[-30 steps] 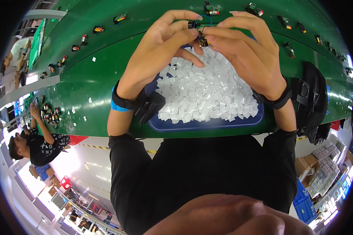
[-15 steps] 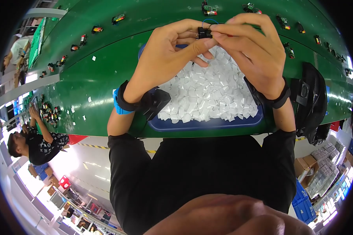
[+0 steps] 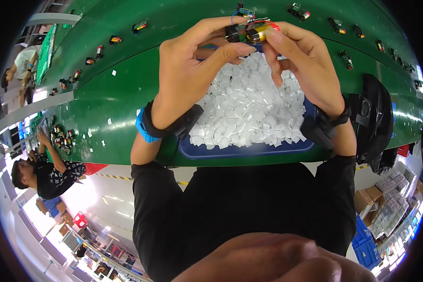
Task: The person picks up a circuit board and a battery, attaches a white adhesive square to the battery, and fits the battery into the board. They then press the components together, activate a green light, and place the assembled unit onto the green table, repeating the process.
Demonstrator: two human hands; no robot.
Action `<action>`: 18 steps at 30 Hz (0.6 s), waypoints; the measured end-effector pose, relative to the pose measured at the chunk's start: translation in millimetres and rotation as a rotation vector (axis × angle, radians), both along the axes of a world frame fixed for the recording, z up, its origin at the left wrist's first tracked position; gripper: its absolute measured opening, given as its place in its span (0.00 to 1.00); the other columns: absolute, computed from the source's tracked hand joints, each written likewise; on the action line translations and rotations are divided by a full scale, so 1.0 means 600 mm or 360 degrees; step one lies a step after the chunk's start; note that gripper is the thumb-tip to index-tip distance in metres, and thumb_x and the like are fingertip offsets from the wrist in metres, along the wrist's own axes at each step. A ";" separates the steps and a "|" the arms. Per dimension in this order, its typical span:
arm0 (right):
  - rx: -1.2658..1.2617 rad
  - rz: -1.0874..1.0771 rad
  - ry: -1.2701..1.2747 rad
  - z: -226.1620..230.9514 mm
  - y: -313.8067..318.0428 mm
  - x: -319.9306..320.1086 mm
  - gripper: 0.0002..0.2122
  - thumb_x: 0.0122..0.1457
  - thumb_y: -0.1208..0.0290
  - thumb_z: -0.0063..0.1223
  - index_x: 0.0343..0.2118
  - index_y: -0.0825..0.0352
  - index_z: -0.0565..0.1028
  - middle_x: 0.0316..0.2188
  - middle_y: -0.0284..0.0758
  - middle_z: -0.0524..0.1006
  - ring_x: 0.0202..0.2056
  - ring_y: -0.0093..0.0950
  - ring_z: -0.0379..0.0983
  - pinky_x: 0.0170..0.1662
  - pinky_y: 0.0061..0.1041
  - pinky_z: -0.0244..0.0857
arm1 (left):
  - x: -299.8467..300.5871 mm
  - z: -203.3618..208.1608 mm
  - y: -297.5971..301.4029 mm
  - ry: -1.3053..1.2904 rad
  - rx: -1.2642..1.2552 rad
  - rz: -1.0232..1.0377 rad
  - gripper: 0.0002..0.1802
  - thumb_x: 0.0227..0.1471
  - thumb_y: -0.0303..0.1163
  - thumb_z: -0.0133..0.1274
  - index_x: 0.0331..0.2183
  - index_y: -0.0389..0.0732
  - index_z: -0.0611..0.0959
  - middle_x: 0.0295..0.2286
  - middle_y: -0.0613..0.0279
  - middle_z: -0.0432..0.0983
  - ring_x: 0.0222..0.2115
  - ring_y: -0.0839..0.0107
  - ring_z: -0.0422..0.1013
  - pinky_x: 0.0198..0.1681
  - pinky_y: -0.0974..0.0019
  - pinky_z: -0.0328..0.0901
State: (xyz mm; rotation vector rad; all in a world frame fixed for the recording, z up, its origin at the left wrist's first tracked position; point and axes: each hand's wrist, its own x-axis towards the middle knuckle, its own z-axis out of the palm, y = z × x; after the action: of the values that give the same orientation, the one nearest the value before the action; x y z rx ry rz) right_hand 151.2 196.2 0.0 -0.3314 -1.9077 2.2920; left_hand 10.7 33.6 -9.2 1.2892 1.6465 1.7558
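Above the far end of a blue tray, both my hands hold one small electronic assembly. It has a gold and red battery-like cylinder, a black part and thin red and blue wires. My left hand pinches the black part between thumb and fingers. The cylinder's red end is gripped by my right hand, thumb on top, with its lower fingers curled free. Below them, many small white square pieces fill the tray. My fingers hide part of the assembly.
Similar assemblies lie spaced along the green table. A black bag lies right of the tray. Loose white pieces are scattered at left. A co-worker sits at far left beside a cluster of assemblies.
The assembly has turned, and its cylinder now shows. My right hand has moved from pinching near the black part and wire to gripping the cylinder's red end. My left hand has shifted slightly left.
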 end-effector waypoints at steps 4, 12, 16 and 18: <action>-0.0309 0.0157 -0.0020 -0.003 0.002 -0.003 0.18 0.72 0.56 0.43 0.49 0.68 0.74 0.23 0.23 0.66 0.22 0.13 0.62 0.21 0.17 0.63 | 0.005 0.023 -0.010 0.0120 -0.0150 0.0036 0.20 0.58 0.20 0.58 0.51 0.26 0.77 0.39 0.48 0.81 0.34 0.66 0.80 0.36 0.67 0.79; -0.0364 0.0240 -0.0061 0.002 0.002 -0.004 0.19 0.72 0.57 0.42 0.51 0.70 0.72 0.21 0.21 0.60 0.21 0.12 0.58 0.21 0.16 0.62 | 0.006 0.031 -0.017 -0.0027 -0.0168 -0.0030 0.19 0.59 0.22 0.57 0.51 0.28 0.77 0.39 0.49 0.82 0.33 0.67 0.80 0.35 0.67 0.78; -0.0295 0.0209 -0.0044 0.000 0.001 0.000 0.19 0.72 0.57 0.42 0.52 0.70 0.72 0.21 0.21 0.60 0.21 0.12 0.57 0.22 0.16 0.62 | 0.013 0.032 -0.015 -0.0017 -0.0180 0.0011 0.18 0.60 0.24 0.56 0.51 0.29 0.77 0.40 0.50 0.81 0.34 0.68 0.80 0.34 0.68 0.78; -0.0262 0.0227 -0.0049 0.001 0.002 0.001 0.19 0.72 0.57 0.43 0.52 0.70 0.72 0.20 0.21 0.60 0.21 0.12 0.57 0.22 0.16 0.62 | 0.013 0.029 -0.013 -0.0071 -0.0163 0.0006 0.17 0.61 0.26 0.55 0.51 0.30 0.77 0.39 0.51 0.81 0.33 0.69 0.79 0.33 0.68 0.77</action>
State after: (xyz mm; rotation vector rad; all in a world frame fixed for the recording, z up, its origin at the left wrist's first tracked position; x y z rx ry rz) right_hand 152.0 197.6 0.5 -0.2580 -1.8148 2.5583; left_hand 18.5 25.6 8.3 1.1931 1.6914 1.6670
